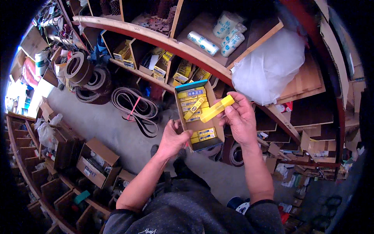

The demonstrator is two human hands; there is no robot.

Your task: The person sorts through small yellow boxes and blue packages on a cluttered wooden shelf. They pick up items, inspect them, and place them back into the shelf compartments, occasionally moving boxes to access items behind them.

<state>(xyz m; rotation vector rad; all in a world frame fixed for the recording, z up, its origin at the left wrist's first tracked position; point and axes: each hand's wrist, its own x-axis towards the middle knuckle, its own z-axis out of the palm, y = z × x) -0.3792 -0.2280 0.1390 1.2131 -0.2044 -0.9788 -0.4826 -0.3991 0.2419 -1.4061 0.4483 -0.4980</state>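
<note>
An open cardboard box (pixel 193 125) with a blue edge is tilted in front of my chest. My left hand (pixel 173 139) grips its near left side, with the thumb over the rim. Inside lie several small yellow packets (pixel 188 108); two more yellow packets (pixel 205 134) sit at the near end, and bare cardboard shows between the groups. My right hand (pixel 240 117) holds a long, slim yellow case (pixel 212 110) between thumb and fingers above the box's right side. What the case contains is hidden.
Wooden shelving (pixel 156 35) ahead holds more yellow boxes (pixel 183 72), rolls in printed wrap (pixel 202 43) and a white plastic bag (pixel 269 66). Coiled sanding belts (pixel 134 107) lie to the left. Behind them stand a carton (pixel 97 163) and wooden pigeonholes (pixel 54 183).
</note>
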